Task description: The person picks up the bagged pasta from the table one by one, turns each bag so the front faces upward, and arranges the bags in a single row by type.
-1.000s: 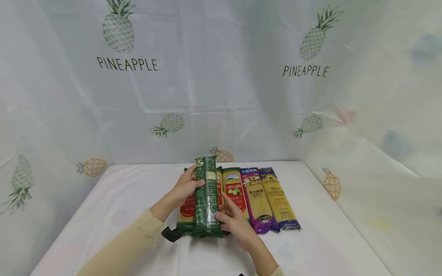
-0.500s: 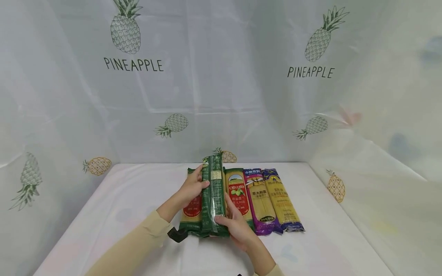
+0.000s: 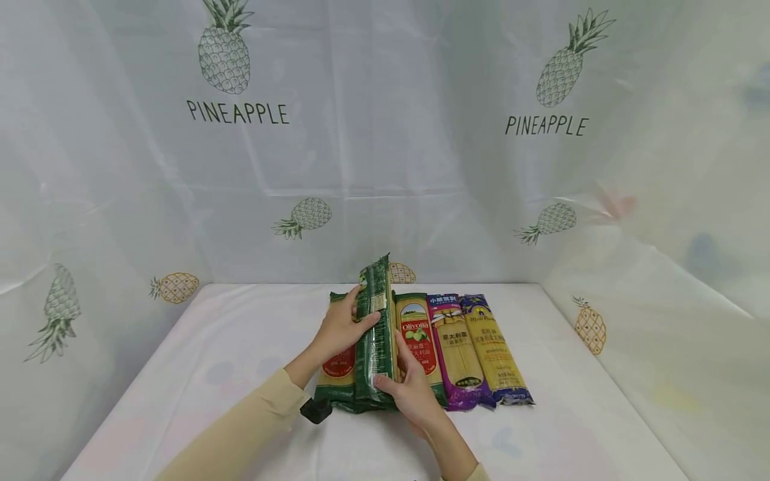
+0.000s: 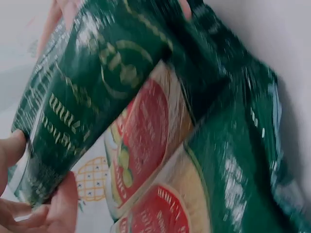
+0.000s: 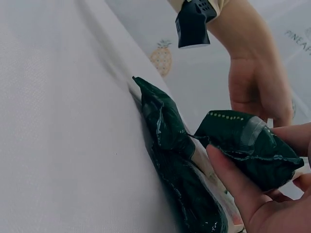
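Note:
Both hands hold a green spaghetti pack [image 3: 374, 341], its printed back toward the head camera. It is tilted on its long axis, top end raised, over a row of packs. My left hand [image 3: 339, 327] grips its upper left side, fingers behind and thumb on the front. Near the bottom end, my right hand [image 3: 418, 394] pinches the right edge; the right wrist view shows the thumb [image 5: 233, 179] against the sealed end. Red-labelled spaghetti packs lie on either side, one at left [image 3: 338, 374] partly behind my left hand, another at right [image 3: 416, 327].
Right of these lie a purple pasta pack [image 3: 457, 347] and a yellow-and-blue one [image 3: 496, 354], side by side. A white cloth covers the table [image 3: 252, 334]. Behind it hangs a pineapple-printed curtain [image 3: 385, 147]. A black wrist camera [image 5: 192, 24] sits on the left wrist.
The green pack has turned on its long axis and its top end has risen, baring a yellowish side. My right hand's fingers have closed on its lower edge. The view has shifted slightly.

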### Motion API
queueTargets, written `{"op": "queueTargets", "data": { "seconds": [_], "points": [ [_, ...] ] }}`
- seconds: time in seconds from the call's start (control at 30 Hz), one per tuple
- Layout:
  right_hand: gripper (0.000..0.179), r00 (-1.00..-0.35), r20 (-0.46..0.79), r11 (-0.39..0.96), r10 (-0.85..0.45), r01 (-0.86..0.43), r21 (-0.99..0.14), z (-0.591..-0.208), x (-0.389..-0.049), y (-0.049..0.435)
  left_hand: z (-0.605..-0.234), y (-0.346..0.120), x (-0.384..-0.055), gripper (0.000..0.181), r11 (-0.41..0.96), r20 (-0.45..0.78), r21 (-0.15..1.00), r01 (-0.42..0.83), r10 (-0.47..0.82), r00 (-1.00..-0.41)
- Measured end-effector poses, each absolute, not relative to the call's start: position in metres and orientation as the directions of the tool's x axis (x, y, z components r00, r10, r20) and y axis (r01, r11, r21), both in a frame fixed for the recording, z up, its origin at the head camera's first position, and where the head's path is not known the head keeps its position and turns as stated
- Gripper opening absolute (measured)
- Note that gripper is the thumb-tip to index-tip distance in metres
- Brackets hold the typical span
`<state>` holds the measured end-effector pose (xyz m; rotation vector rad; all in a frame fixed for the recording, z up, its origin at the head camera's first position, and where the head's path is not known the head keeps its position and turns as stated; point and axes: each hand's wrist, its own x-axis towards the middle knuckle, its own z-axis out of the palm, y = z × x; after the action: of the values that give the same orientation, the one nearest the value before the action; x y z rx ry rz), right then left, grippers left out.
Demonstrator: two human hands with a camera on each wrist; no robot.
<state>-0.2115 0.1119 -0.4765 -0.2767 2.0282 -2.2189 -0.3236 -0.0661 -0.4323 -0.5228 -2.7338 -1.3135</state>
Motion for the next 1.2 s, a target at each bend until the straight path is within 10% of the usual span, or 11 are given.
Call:
{"op": "queueTargets", "data": {
  "seconds": [0.77,1.2],
  "points": [
    [0.097,-0.985,-0.008,0.180,-0.174,-0.023,-0.983,-0.466,-0.210,0.117,-0.430,-0.057,-0.312,0.082,0.371,0.134,0.912,0.174,0.131,-0.982],
    [0.085,-0.924,-0.096,-0.180,-0.370,0.173,-0.968,-0.462,-0.222,0.133,-0.430,-0.064,-0.316,0.079,0.171,0.076,0.979,0.114,0.214,-0.974]
  ]
}}
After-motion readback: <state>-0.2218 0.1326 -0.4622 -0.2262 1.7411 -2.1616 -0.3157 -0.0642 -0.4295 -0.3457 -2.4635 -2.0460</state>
